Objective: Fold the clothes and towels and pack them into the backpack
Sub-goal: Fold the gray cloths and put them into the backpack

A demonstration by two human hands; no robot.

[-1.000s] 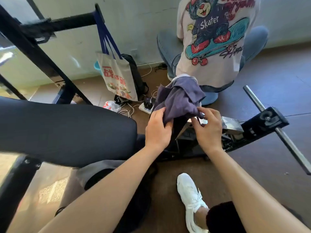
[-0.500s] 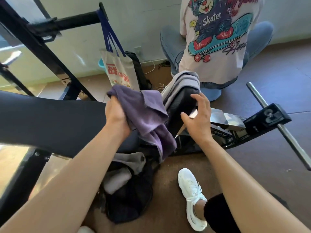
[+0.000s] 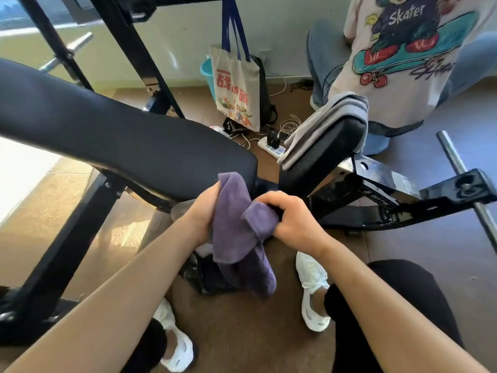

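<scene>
- I see the purple towel (image 3: pixel 242 232) held up in front of me between both hands, low in the gap between the long bench pad (image 3: pixel 121 138) and the small tilted pad (image 3: pixel 325 154). Its lower part hangs loose in folds.
- My left hand (image 3: pixel 204 214) grips the towel's upper left edge, with the cloth rising above the thumb.
- My right hand (image 3: pixel 293 222) is clenched on a bunched corner with a stitched hem, the fingers curled tightly round it.
- Under the hanging end sits the dark backpack (image 3: pixel 195 270) on the floor (mostly hidden by the towel and my left forearm, so I cannot tell what it holds).
- A grey folded cloth (image 3: pixel 322 122) lies draped over the top of the small pad.
- My white shoes (image 3: pixel 313 289) stand on the brown floor on either side of the bag.
- Further off, a printed tote bag (image 3: pixel 236 95) hangs by blue straps from the frame, near a power strip (image 3: pixel 271 149), and a person in a skateboard-print shirt (image 3: pixel 398 63) sits with their back to me.
</scene>
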